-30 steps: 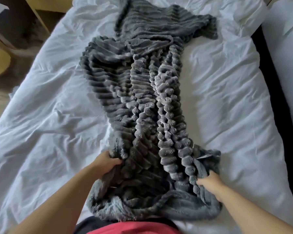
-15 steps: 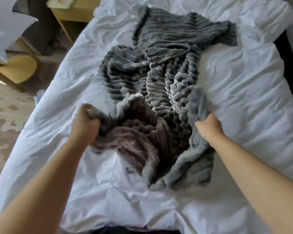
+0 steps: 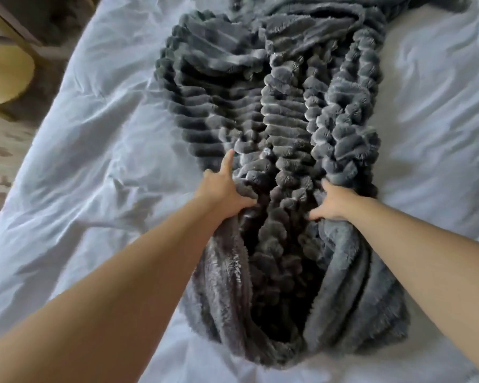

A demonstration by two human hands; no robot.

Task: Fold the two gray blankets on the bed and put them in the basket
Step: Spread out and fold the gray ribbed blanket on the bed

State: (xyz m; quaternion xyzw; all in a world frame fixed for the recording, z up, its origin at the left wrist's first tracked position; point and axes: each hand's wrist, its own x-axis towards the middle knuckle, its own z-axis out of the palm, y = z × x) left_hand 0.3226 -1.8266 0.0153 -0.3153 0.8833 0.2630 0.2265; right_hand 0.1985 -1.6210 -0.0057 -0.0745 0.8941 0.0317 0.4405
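White rumpled bed (image 3: 94, 161): gray blanket (image 3: 288, 120) lying lengthwise, near end doubled over. Left hand (image 3: 221, 192) and right hand (image 3: 335, 203) each clutch the doubled edge. Risk: bunched ridges may leave a crooked fold.

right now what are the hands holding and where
Both hold the gray blanket: the left hand and right hand each grip a side of its near end, folded over the middle.
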